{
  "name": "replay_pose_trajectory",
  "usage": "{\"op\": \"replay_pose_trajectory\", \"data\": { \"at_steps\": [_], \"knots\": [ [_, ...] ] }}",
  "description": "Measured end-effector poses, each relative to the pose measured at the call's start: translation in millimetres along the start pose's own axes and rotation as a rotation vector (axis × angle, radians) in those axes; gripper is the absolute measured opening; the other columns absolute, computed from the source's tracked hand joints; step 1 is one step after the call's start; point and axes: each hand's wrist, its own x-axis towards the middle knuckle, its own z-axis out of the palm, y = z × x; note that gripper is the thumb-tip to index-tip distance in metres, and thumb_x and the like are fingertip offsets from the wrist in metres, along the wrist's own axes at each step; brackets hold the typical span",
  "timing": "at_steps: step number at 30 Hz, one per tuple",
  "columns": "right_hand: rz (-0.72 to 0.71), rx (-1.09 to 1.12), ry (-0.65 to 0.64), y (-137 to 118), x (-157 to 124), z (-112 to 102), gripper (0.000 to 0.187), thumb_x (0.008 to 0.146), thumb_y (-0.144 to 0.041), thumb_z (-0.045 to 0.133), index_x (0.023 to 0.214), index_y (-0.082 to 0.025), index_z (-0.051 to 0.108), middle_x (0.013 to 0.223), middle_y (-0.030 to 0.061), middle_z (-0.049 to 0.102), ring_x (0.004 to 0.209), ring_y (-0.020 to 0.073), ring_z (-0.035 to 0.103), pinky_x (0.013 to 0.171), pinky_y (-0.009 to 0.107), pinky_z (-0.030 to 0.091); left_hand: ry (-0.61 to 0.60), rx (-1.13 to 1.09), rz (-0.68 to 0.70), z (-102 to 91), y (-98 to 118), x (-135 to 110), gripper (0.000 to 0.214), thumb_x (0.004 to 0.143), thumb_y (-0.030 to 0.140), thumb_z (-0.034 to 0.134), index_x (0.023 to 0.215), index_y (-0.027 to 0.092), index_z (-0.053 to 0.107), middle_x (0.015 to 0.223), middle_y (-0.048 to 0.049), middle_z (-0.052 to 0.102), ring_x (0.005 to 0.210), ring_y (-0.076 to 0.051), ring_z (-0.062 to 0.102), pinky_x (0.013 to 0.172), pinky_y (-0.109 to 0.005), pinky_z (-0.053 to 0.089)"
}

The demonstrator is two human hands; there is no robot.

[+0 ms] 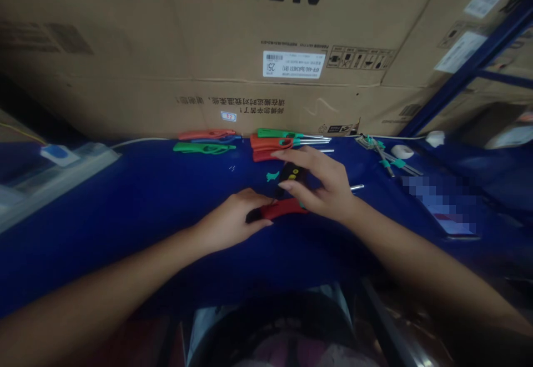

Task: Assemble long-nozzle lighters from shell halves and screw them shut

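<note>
Over the blue table [166, 189], left hand [233, 220] is clamped on the black end [253, 215] of the red handle [283, 208], right hand [328, 189] on a black tool [293, 172] just beyond. Handle could roll if the tool pushes off-centre against that pinch.

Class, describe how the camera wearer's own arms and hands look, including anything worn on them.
The left hand and right hand are ungloved. Both forearms are bare, with no sleeve, watch or bracelet showing. Blur hides finer detail.
</note>
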Motion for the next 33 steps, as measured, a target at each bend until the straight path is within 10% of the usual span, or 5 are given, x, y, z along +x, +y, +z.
{"op": "replay_pose_trajectory", "data": {
  "at_steps": [10,15,21,27,33],
  "knots": [
    [-0.032,-0.142,0.043,-0.3,-4.0,3.2,0.034,0.093,-0.033,0.069,0.125,-0.021,0.064,0.107,0.0075,0.075,0.087,0.0177,0.071,0.074,0.027,0.06,0.007,0.006,0.046,1.7,-3.2,-0.6,0.034,0.088,0.021,0.073,0.122,0.024,0.069,0.114,-0.0053,0.074,0.105,-0.023,0.068,0.095,-0.039,0.054],
    [0.16,0.078,-0.121,-2.5,-2.4,0.7,0.045,0.106,-0.022,0.035,0.149,-0.023,0.045,0.13,0.0102,0.067,0.084,0.0145,0.071,0.076,0.03,0.061,0.011,0.007,0.001,1.8,-1.9,-0.4,0.036,0.086,0.021,0.075,0.122,0.022,0.07,0.105,-0.0053,0.075,0.097,-0.022,0.069,0.092,-0.037,0.056],
    [-0.026,-0.122,0.117,-2.9,-0.6,-1.0,0.028,0.09,-0.031,0.073,0.116,-0.021,0.07,0.098,0.0065,0.077,0.076,0.0159,0.071,0.071,0.028,0.061,0.012,-0.002,0.003,0.7,0.1,0.2,0.036,0.085,0.02,0.076,0.12,0.021,0.071,0.111,-0.0072,0.075,0.102,-0.024,0.068,0.095,-0.038,0.055],
    [0.101,0.096,-0.119,-6.6,1.0,-3.1,0.044,0.104,-0.017,0.039,0.146,-0.021,0.05,0.134,0.0107,0.067,0.096,0.0155,0.073,0.081,0.031,0.062,0.018,0.006,0.01,0.8,-0.6,-0.4,0.033,0.086,0.02,0.075,0.119,0.022,0.072,0.103,-0.0052,0.075,0.096,-0.022,0.069,0.092,-0.036,0.056],
    [-0.032,-0.142,0.08,-6.4,0.9,-0.6,0.03,0.091,-0.027,0.072,0.119,-0.019,0.068,0.105,0.0087,0.076,0.089,0.0195,0.072,0.08,0.031,0.061,0.005,0.001,-0.004,0.9,-2.0,-0.8,0.035,0.086,0.022,0.076,0.12,0.019,0.071,0.113,-0.0087,0.074,0.105,-0.024,0.068,0.097,-0.04,0.054]
  ]
}}
